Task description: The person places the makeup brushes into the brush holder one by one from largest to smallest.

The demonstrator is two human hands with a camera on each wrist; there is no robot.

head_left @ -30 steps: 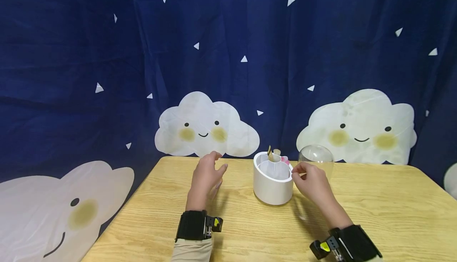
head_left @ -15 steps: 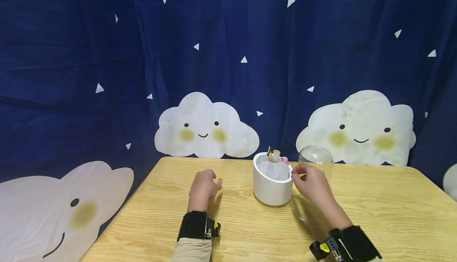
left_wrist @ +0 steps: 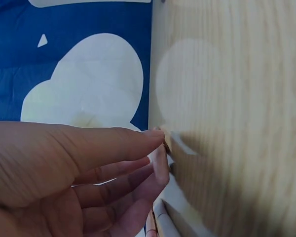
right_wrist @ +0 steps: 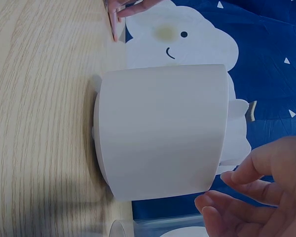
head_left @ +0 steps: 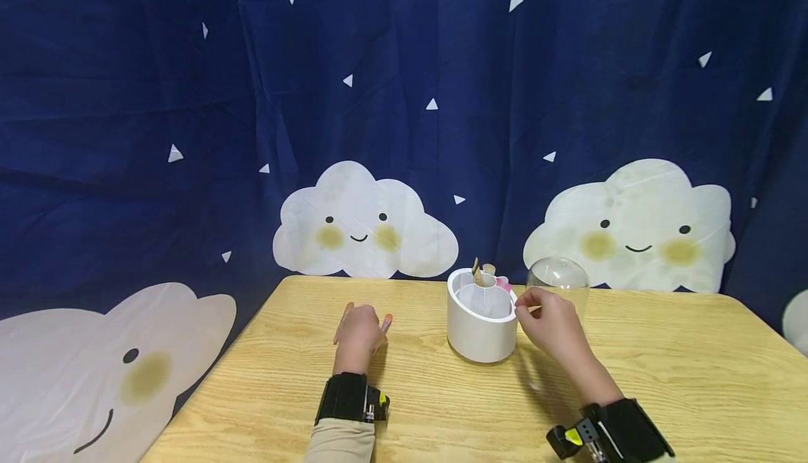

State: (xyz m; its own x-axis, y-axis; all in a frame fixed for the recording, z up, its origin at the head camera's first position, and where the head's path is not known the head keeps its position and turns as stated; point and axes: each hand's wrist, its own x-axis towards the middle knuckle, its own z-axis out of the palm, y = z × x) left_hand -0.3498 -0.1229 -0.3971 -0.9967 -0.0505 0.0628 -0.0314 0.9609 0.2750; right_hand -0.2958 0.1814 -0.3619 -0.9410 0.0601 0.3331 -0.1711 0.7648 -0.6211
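Wood tbl [head_left: 435, 407], dk-blue bkdrop [head_left: 379, 126]

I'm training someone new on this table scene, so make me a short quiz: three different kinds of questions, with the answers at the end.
1. True or false: in the head view, the white container stands between the left hand and the right hand.

2. Multiple choice: in the head view, what is partly hidden behind the right hand?
A. The left sleeve
B. The clear vessel
C. The left wrist strap

3. Fill in the blank: the curtain behind the table is dark ____, with white smiling clouds.

Key: 1. True. 2. B. 3. Blue.
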